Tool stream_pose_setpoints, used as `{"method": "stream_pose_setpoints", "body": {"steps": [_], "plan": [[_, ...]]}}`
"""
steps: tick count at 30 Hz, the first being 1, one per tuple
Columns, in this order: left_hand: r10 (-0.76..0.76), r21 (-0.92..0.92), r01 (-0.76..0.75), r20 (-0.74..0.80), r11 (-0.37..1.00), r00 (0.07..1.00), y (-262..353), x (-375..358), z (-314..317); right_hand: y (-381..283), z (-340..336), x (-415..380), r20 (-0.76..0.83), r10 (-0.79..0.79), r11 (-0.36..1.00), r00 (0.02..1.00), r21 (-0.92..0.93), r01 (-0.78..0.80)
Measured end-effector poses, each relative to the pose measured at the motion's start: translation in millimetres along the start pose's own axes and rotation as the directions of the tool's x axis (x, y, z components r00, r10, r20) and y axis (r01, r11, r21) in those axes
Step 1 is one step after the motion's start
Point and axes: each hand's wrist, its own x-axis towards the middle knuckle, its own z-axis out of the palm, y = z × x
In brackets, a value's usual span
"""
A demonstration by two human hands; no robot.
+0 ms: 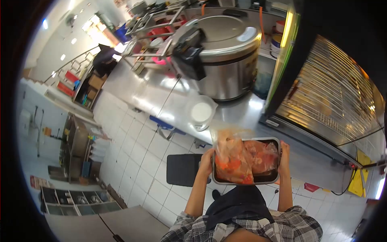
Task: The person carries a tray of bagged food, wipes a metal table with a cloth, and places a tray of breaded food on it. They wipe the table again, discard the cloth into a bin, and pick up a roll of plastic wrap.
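Observation:
Between my two hands I carry a metal tray at waist height, close in front of my dark apron. My left hand grips its left end, and my right hand is closed around the right end. Two clear plastic bags lie in the tray. The left bag holds orange-red pieces and sticks up over the rim toward the counter. Reddish chunks that look like raw meat fill the right bag.
A large steel rice cooker stands on the steel counter ahead, a white lidded container before it. To the right is a glass display cabinet with wire racks. A black stool stands on the tiled floor at left.

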Motion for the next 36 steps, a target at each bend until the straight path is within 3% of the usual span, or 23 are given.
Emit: {"method": "stream_pose_setpoints", "body": {"steps": [1, 3, 5, 6, 8, 9, 11, 12, 13, 14, 16, 17, 19, 20, 22, 24, 27, 32, 36], "plan": [[-0.008, -0.066, 0.001, -0.102, 0.998, 0.995, -4, -19, -12, 9, 4, -9, 0.049, 0.008, 1.0, 0.999, 0.001, -0.008], [0.033, -0.104, -0.045, -0.12, 0.994, 0.992, -23, -43, -68, 17, 27, -30, 0.123, 0.019, 1.0, 0.992, -0.006, -0.018], [0.085, -0.156, -0.114, -0.181, 0.981, 0.98, -25, -85, -107, 12, 65, -66, 0.257, 0.114, 0.982, 0.96, -0.179, -0.068], [0.098, -0.164, -0.13, -0.189, 0.978, 0.977, -20, -112, -120, 20, 81, -80, 0.275, 0.111, 0.982, 0.955, -0.181, -0.062], [0.09, -0.16, -0.174, -0.431, 0.972, 0.898, -5, -172, -150, 50, 112, -111, 0.397, 0.13, 0.965, 0.909, -0.26, -0.024], [0.138, -0.185, -0.249, -0.467, 0.951, 0.873, -9, -194, -180, 85, 123, -120, 0.453, 0.015, 0.942, 0.891, -0.306, 0.14], [0.184, -0.205, -0.335, -0.53, 0.92, 0.828, -16, -239, -251, 93, 170, -181, 0.485, 0.062, 0.948, 0.873, -0.303, 0.101], [0.153, -0.217, -0.326, -0.568, 0.92, 0.809, 3, -274, -254, 99, 189, -208, 0.446, 0.271, 0.939, 0.853, -0.318, -0.131], [0.214, -0.139, -0.343, -0.556, 0.929, 0.803, -1, -299, -287, 122, 205, -231, 0.471, 0.174, 0.973, 0.865, -0.217, -0.077], [0.099, -0.202, -0.28, -0.62, 0.938, 0.778, -3, -314, -324, 147, 217, -249, 0.482, 0.138, 0.953, 0.865, -0.303, 0.017], [0.16, -0.153, -0.342, -0.664, 0.927, 0.731, 20, -367, -321, 170, 239, -285, 0.575, 0.251, 0.919, 0.779, -0.394, -0.005], [0.159, -0.134, -0.344, -0.695, 0.93, 0.701, 26, -384, -327, 175, 251, -299, 0.565, 0.236, 0.925, 0.791, -0.379, -0.005], [0.151, -0.107, -0.343, -0.749, 0.933, 0.645, 41, -412, -330, 185, 272, -330, 0.674, 0.336, 0.9, 0.659, -0.436, -0.013], [0.151, -0.1, -0.346, -0.764, 0.933, 0.628, 45, -421, -329, 184, 281, -341, 0.67, 0.335, 0.903, 0.663, -0.429, -0.022], [0.143, -0.1, -0.353, -0.788, 0.93, 0.599, 49, -440, -329, 187, 297, -359, 0.772, 0.333, 0.908, 0.541, -0.418, 0.038], [0.122, -0.117, -0.37, -0.817, 0.922, 0.564, 47, -456, -330, 199, 310, -374, 0.801, 0.335, 0.902, 0.496, -0.426, 0.078], [0.104, -0.126, -0.415, -0.867, 0.901, 0.488, 33, -481, -338, 208, 320, -387, 0.822, 0.3, 0.897, 0.484, -0.415, 0.149], [0.301, -0.061, -0.564, -0.796, 0.824, 0.525, -18, -481, -394, 214, 320, -391, 0.831, 0.343, 0.866, 0.438, -0.461, 0.195], [0.193, -0.072, -0.443, -0.829, 0.893, 0.524, 2, -478, -348, 193, 306, -381, 0.774, 0.385, 0.812, 0.503, -0.543, 0.213]]}}
